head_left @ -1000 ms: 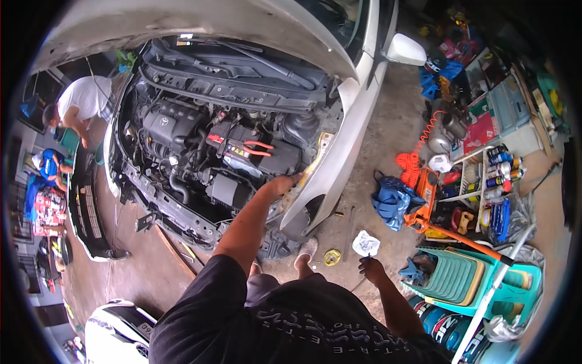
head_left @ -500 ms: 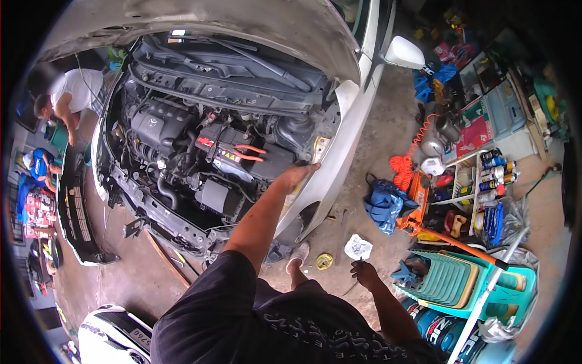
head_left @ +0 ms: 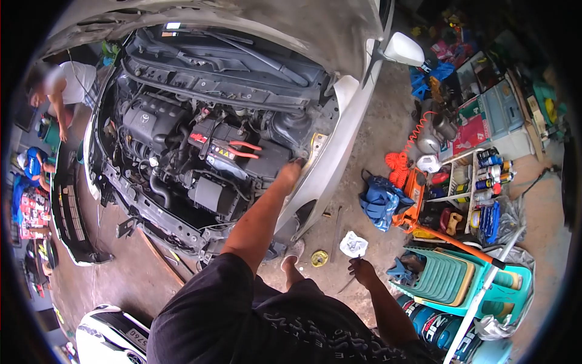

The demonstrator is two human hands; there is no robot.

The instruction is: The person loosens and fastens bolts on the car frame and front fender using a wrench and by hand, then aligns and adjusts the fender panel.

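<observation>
As my left hand [head_left: 290, 174] rests at the inner edge of the white fender [head_left: 331, 162], right of the engine bay [head_left: 163, 224], a slip could scrape it or jolt the red-handled tool [head_left: 245, 154]. I can't tell whether it or my right hand [head_left: 364, 272] grips anything.

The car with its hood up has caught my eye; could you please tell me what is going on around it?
Someone stands at the open engine bay of the car, left hand at the fender's inner edge. Their right hand hangs low near a crumpled white thing; what it holds is unclear. A red-handled tool rests by the battery. Another person bends near a bumper on the floor.
</observation>
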